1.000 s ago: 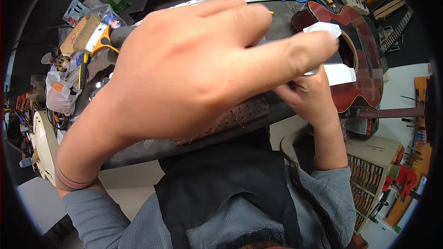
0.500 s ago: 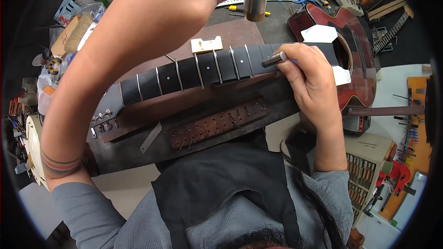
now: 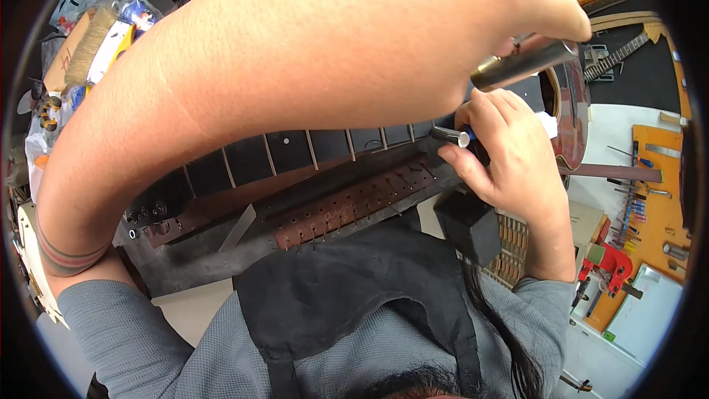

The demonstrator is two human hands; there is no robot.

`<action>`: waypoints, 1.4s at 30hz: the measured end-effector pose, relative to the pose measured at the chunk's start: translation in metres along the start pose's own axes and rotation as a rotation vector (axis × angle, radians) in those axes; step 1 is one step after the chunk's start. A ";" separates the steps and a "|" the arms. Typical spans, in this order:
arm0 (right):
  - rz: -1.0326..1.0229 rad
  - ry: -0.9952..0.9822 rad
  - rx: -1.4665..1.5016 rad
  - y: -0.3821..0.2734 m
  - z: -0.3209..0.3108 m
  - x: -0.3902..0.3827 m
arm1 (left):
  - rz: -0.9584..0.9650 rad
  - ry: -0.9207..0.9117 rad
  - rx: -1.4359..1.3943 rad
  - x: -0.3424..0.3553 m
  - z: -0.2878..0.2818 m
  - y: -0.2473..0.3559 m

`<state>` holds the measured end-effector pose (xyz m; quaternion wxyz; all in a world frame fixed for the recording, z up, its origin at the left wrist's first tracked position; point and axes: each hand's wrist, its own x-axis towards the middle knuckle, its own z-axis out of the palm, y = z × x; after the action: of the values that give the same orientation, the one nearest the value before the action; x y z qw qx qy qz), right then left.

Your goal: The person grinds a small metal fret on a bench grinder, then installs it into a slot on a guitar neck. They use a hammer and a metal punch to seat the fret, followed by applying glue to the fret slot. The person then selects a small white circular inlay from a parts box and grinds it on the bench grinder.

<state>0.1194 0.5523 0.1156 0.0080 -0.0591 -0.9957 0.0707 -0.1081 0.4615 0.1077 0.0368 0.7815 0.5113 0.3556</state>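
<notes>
- Fretboard (image 3: 329,146) just left of the right hand's (image 3: 509,149) grip, now mostly covered by the left forearm (image 3: 244,66).
- Right thumb and fingers pinch a metal rod (image 3: 449,136).
- Left hand (image 3: 509,4), clamped on a metal cylinder (image 3: 521,66), has swung rightward, above that grip: both metal pieces near, apart.
- Farther lower-left, brown block (image 3: 354,203).
</notes>
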 end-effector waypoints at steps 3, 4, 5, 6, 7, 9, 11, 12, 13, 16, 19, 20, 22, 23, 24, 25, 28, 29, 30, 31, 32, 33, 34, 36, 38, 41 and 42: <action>-0.043 0.036 -0.077 -0.003 0.000 0.007 | 0.012 -0.005 -0.007 0.003 0.011 0.001; -0.065 0.056 -0.111 -0.003 0.000 0.010 | 0.017 -0.007 -0.013 0.006 0.013 -0.001; -0.046 0.024 -0.116 -0.002 -0.001 0.010 | 0.018 -0.006 -0.010 0.005 0.016 0.001; -0.027 -0.009 -0.121 -0.002 -0.001 0.009 | 0.017 -0.006 -0.013 0.004 0.018 0.002; -0.017 -0.037 -0.129 -0.003 -0.003 0.009 | 0.028 -0.004 -0.014 0.007 0.020 0.003; -0.010 -0.092 -0.143 -0.004 -0.007 0.011 | 0.034 -0.001 -0.026 0.007 0.022 0.004; 0.033 -0.139 -0.108 -0.006 -0.010 0.013 | 0.029 -0.002 -0.026 0.005 0.023 0.004; 0.021 -0.147 -0.127 -0.007 -0.012 0.014 | 0.027 -0.004 -0.029 0.005 0.023 0.003; 0.008 -0.156 -0.147 -0.007 -0.015 0.016 | 0.028 -0.004 -0.030 0.005 0.023 0.003; 0.023 -0.238 -0.172 -0.008 -0.023 0.024 | 0.025 -0.005 -0.038 0.005 0.022 0.000; 0.014 -0.312 -0.137 -0.005 -0.027 0.026 | 0.021 -0.005 -0.040 0.002 0.020 -0.002; -0.053 -0.273 -0.145 -0.006 -0.030 0.029 | 0.025 -0.001 -0.038 0.001 0.020 -0.001; -0.100 -0.284 -0.164 -0.004 -0.034 0.034 | 0.019 0.000 -0.039 0.002 0.019 -0.002; -0.083 -0.334 -0.173 -0.002 -0.034 0.036 | 0.011 -0.004 -0.038 0.002 0.020 -0.003; -0.066 -0.330 -0.166 -0.002 -0.034 0.039 | 0.003 -0.006 -0.034 0.001 0.019 -0.005; -0.040 -0.331 -0.163 -0.003 -0.036 0.041 | 0.005 -0.004 -0.041 0.002 0.018 -0.006; -0.040 -0.334 -0.138 0.001 -0.039 0.046 | -0.004 -0.004 -0.043 0.002 0.017 -0.006; -0.053 -0.334 -0.128 0.003 -0.040 0.047 | -0.003 -0.003 -0.044 0.001 0.017 -0.007; -0.059 -0.334 -0.127 0.003 -0.042 0.047 | 0.003 -0.002 -0.047 0.001 0.017 -0.006; -0.078 -0.341 -0.110 0.005 -0.042 0.051 | -0.003 -0.004 -0.045 0.000 0.016 -0.007; -0.098 -0.346 -0.156 0.001 -0.044 0.053 | -0.009 -0.007 -0.042 0.001 0.015 -0.008; -0.120 -0.350 -0.203 -0.004 -0.047 0.056 | -0.015 -0.003 -0.042 0.001 0.014 -0.010; -0.073 -0.385 -0.163 -0.001 -0.046 0.056 | -0.016 -0.007 -0.043 0.001 0.014 -0.010; 0.010 -0.429 -0.119 0.005 -0.048 0.056 | -0.010 -0.009 -0.049 0.002 0.015 -0.009; 0.016 -0.432 -0.100 0.009 -0.045 0.055 | -0.009 -0.008 -0.051 0.003 0.014 -0.011; -0.024 -0.457 -0.084 0.011 -0.043 0.057 | -0.017 -0.017 -0.055 0.003 0.013 -0.012; -0.019 -0.477 -0.074 0.011 -0.044 0.059 | -0.023 -0.018 -0.054 0.003 0.012 -0.012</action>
<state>0.0633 0.5758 0.1578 -0.2286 -0.0314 -0.9719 0.0461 -0.1098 0.4735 0.0950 0.0667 0.7774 0.5101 0.3620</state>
